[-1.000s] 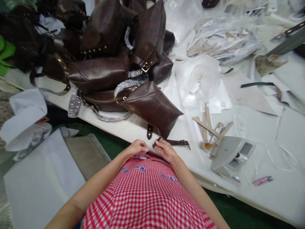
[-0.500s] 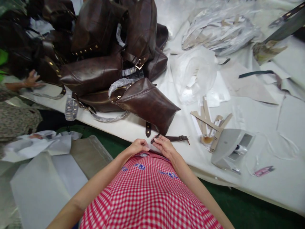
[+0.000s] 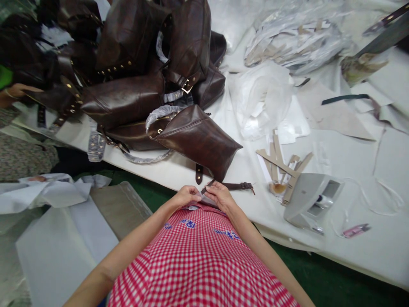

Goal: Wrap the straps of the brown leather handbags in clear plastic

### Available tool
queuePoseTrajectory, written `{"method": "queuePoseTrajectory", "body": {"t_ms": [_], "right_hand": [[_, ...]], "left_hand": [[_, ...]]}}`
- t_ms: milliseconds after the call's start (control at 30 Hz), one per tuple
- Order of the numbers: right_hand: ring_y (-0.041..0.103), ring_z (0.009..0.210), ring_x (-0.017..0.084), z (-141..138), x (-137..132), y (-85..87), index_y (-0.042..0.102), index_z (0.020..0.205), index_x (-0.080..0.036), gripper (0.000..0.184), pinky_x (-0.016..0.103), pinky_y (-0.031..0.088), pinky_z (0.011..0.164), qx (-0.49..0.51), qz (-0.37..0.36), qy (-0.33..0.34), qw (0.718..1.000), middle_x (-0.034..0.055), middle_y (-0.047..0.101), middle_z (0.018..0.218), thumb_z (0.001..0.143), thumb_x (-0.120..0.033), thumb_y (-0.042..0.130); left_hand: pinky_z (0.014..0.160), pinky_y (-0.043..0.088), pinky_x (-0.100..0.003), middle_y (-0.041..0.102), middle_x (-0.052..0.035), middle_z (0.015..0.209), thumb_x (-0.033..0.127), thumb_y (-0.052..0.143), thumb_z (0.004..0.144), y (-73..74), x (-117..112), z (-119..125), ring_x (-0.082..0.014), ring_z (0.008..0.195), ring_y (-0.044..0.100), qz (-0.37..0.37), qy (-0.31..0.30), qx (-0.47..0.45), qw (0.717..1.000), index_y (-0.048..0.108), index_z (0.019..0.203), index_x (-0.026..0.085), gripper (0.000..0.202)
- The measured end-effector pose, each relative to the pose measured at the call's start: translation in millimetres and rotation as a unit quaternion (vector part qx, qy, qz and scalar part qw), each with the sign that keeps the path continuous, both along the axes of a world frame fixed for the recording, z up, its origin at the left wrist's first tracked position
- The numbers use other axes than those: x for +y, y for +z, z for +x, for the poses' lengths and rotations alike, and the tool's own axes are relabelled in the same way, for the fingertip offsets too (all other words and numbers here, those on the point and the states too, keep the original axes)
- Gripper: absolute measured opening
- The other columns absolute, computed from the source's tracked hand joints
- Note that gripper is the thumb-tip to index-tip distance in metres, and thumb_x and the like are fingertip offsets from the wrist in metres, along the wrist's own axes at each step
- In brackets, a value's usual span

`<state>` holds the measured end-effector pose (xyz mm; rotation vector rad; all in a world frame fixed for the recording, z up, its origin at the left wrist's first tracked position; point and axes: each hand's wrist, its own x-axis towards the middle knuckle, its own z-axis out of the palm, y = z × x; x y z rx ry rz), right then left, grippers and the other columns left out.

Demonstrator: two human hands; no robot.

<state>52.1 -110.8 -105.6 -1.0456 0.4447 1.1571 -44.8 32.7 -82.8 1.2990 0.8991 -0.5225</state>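
At the table's front edge, my right hand (image 3: 221,197) pinches a thin dark brown leather strap (image 3: 209,185) that runs up to the near end of a brown leather bag (image 3: 198,138). Close beside it, my left hand (image 3: 185,196) has its fingertips pressed together on a bit of pale, see-through film (image 3: 204,199), apparently plastic, which reaches across under the strap. The bag lies on its side, one handle (image 3: 159,114) wrapped in clear plastic. A studded strap tab (image 3: 199,174) and a strap with a buckle end (image 3: 238,186) stick out from under it.
More brown bags (image 3: 124,98) are heaped at the left, where a co-worker's hand (image 3: 19,91) touches one. To the right lie cardboard strips (image 3: 276,160), a grey tape dispenser (image 3: 311,200), pink-handled snips (image 3: 356,230) and plastic bags (image 3: 262,100). White sheets (image 3: 64,238) stand at lower left.
My hands have barely moved; more pale film shows between them. The co-worker's hand at the left has moved back and now touches a dark bag with hanging straps.
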Motion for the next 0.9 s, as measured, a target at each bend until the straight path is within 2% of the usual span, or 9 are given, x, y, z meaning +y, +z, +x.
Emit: {"method": "queuePoseTrajectory", "body": {"t_ms": [267,400,567,800,900], "right_hand": [[0.061,0.063,0.010,1.0,-0.5,4.0,0.061,0.072,-0.018,0.039,0.026,0.055,0.067,-0.009,-0.005,0.006,1.000,-0.0047,0.064,0.065,0.044,-0.025,0.088],[0.061,0.062,0.010,2.7,-1.1,5.2,0.059,0.071,-0.018,0.040,0.024,0.053,0.064,-0.022,-0.030,0.036,0.999,-0.0050,0.064,0.064,0.044,-0.028,0.088],[0.058,0.054,0.008,2.1,-0.7,3.3,0.055,0.065,-0.018,0.038,0.021,0.049,0.056,-0.042,-0.063,0.059,0.995,-0.0063,0.061,0.057,0.046,-0.029,0.086],[0.063,0.059,0.013,7.0,-5.4,-1.4,0.056,0.067,-0.020,0.029,0.025,0.052,0.058,-0.083,-0.079,0.063,0.991,-0.0028,0.065,0.062,0.053,-0.031,0.079],[0.065,0.060,0.015,15.4,-14.9,-5.5,0.059,0.075,-0.021,0.022,0.023,0.050,0.054,-0.159,-0.122,0.052,0.978,-0.0023,0.066,0.063,0.061,-0.031,0.073]], "left_hand": [[0.051,0.035,-0.021,0.058,0.0017,0.055,0.027,0.075,0.051,7.5,-1.2,1.2,-0.0086,0.048,0.049,-0.035,0.036,0.018,0.999,0.062,0.070,0.011,0.027],[0.050,0.036,-0.021,0.060,-0.0006,0.055,0.030,0.076,0.054,8.7,-3.1,3.4,-0.0088,0.047,0.050,-0.045,0.048,0.029,0.997,0.063,0.070,0.010,0.028],[0.052,0.040,-0.022,0.064,-0.0035,0.057,0.030,0.074,0.060,1.2,-7.2,7.8,-0.0102,0.049,0.054,-0.047,0.068,0.027,0.996,0.065,0.068,0.010,0.023],[0.050,0.040,-0.021,0.063,-0.0031,0.058,0.028,0.076,0.061,-6.3,-9.3,21.6,-0.0091,0.048,0.054,-0.056,0.069,0.016,0.996,0.060,0.065,0.011,0.023],[0.050,0.042,-0.022,0.064,-0.0042,0.060,0.029,0.077,0.060,-7.8,-9.2,23.4,-0.0100,0.048,0.055,-0.075,0.074,0.023,0.994,0.057,0.065,0.012,0.027]]}}
